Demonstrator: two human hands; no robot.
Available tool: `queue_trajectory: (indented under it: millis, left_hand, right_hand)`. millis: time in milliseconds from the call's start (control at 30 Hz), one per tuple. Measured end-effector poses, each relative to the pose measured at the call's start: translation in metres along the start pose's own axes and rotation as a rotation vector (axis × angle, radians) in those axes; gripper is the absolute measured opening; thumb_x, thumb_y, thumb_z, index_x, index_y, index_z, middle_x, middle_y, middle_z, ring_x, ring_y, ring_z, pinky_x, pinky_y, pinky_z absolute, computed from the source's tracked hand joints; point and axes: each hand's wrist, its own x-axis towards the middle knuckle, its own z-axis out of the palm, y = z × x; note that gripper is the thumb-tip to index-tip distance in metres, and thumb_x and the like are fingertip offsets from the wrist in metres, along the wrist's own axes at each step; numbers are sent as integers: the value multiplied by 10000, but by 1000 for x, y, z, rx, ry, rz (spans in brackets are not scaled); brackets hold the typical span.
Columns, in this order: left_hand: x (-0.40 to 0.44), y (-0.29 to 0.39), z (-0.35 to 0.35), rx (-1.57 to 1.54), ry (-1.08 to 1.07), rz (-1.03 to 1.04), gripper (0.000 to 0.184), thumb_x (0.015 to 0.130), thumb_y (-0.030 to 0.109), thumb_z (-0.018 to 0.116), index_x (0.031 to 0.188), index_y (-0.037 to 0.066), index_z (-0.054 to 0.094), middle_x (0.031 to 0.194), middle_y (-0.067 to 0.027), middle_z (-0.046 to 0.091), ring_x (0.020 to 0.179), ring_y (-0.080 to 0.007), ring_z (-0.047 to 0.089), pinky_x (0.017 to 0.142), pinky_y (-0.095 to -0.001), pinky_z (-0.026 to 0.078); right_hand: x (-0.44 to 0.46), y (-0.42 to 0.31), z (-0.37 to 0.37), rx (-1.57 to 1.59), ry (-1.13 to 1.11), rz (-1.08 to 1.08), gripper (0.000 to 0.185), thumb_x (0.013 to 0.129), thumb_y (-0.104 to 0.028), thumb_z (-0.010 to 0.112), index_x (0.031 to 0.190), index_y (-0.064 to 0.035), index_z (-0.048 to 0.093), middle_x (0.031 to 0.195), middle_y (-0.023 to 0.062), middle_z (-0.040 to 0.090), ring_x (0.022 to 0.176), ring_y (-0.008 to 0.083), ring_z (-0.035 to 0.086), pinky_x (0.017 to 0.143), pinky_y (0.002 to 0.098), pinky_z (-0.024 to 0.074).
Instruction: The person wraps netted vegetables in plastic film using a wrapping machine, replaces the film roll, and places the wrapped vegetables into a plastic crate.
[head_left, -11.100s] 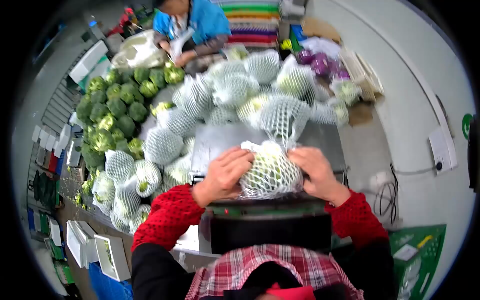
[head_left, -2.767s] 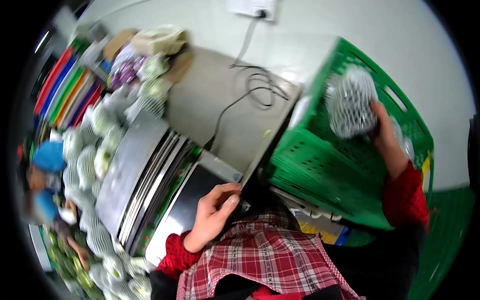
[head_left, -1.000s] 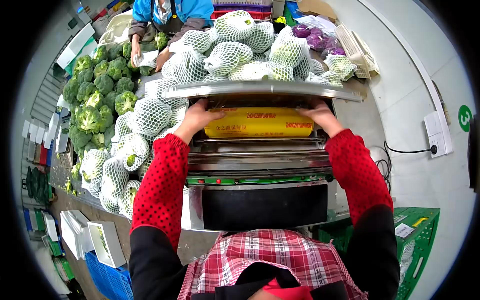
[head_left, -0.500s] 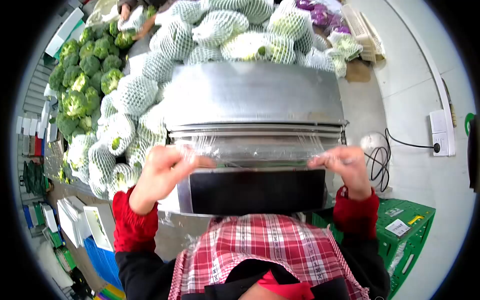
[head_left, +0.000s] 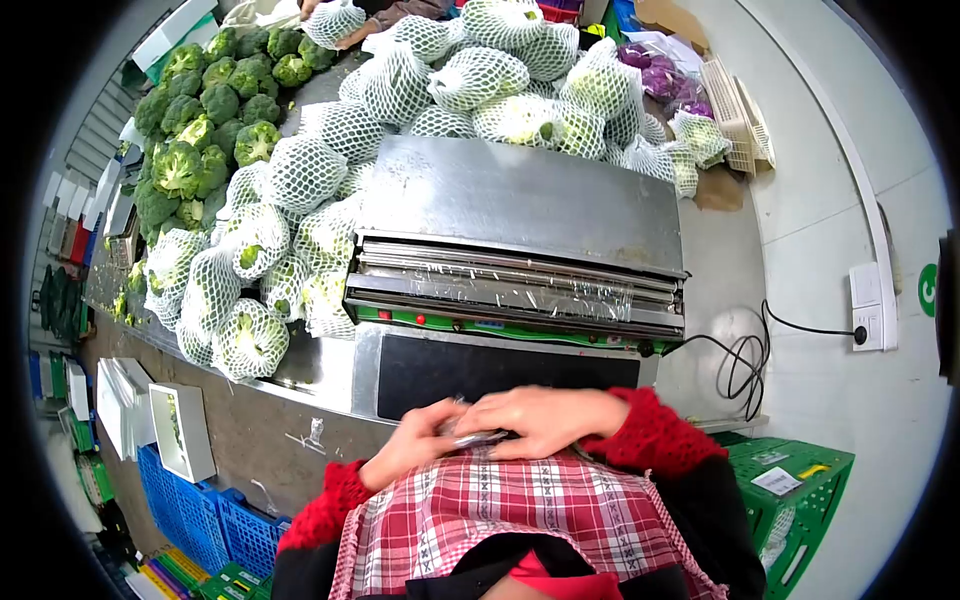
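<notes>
My left hand (head_left: pixel 415 440) and my right hand (head_left: pixel 535 415) meet at the front edge of the black pad (head_left: pixel 500 372), close against the checked apron (head_left: pixel 560 500). Both have their fingers curled round a small, dark, shiny thing (head_left: pixel 482 438); blur and the fingers hide its kind. Beyond them stands a metal film wrapping machine (head_left: pixel 530 200), with clear film (head_left: pixel 540 293) lying across its rollers. Cauliflower-like heads in white foam nets (head_left: pixel 310 172) are piled to its left and behind it.
Loose broccoli (head_left: pixel 185 165) lies at the far left, near another person's hand (head_left: pixel 358 35). Purple vegetables in bags (head_left: pixel 665 80) sit behind on the right. A black cord (head_left: pixel 755 350) runs to a wall socket (head_left: pixel 866 325). A green crate (head_left: pixel 800 490) stands at my right.
Both hands have left the film at the rollers and come back together at my apron, now round a small dark thing. The film lies on the machine. My view has shifted and turned slightly.
</notes>
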Motion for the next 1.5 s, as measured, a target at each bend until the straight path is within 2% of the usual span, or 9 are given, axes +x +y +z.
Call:
queue_trajectory:
  millis: [133,300,400,533,800,933,1133,1400,1500]
  left_hand:
    - [-91,-92,-38,-431,411,-246,168,825,43,686,991,16,685,863,-28,655,812,-88,587,725,-219,469]
    - [-135,-197,-42,1243,116,-743,532,735,544,694,1002,84,707,950,-158,702,888,-318,677,770,-403,532]
    - [-97,-107,-50,918,147,-709,423,732,595,660,802,188,752,818,-106,702,819,-318,674,717,-435,536]
    - [-24,71,-82,145,402,-271,209,894,189,678,852,-14,658,666,-21,622,594,-78,577,541,-240,456]
    - [266,191,-168,1119,936,733,828,697,291,801,1356,11,384,1327,-225,473,1192,-378,500,960,-424,451]
    - [339,200,-194,1026,933,554,785,694,258,803,1327,-9,422,1275,-216,531,1124,-329,563,926,-408,476]
    - [247,239,-144,-276,562,460,413,878,202,660,1144,-89,534,992,-142,658,812,-156,655,628,-272,535]
    - [183,152,-70,-65,406,37,633,890,458,612,1085,-133,497,750,-127,611,458,-153,557,360,-265,441]
    - [168,154,-67,-46,330,-48,628,902,500,591,1102,-91,515,785,-134,622,518,-154,591,402,-266,466]
  right_hand:
    - [13,-12,-127,-82,565,232,267,824,-48,626,1087,-12,652,1009,73,686,883,150,647,793,288,522]
    - [60,97,-276,-567,1060,286,441,838,-270,704,1125,50,602,959,144,666,847,226,641,789,325,509]
    - [105,126,-339,-716,1199,135,562,815,-431,675,1080,61,613,1004,248,657,950,384,638,832,416,490]
    - [145,154,-399,-424,967,634,918,819,-649,543,1136,213,550,1166,385,562,1144,443,558,971,411,422]
    - [148,147,-383,-210,973,307,789,786,-613,646,1134,94,597,1101,224,647,1004,291,629,904,355,466]
    - [147,121,-374,-307,878,141,842,704,-553,750,1243,64,555,1075,212,659,973,272,648,863,344,496]
    - [111,17,-332,-969,1093,-261,477,768,-358,767,1133,-68,668,874,91,615,825,221,610,747,315,498]
    - [62,83,-228,-298,829,235,371,911,-327,620,1120,-23,663,1007,169,666,973,300,631,891,367,472]
    - [57,70,-224,-855,1060,64,467,899,-410,591,1130,-8,645,996,171,665,906,341,639,862,389,496]
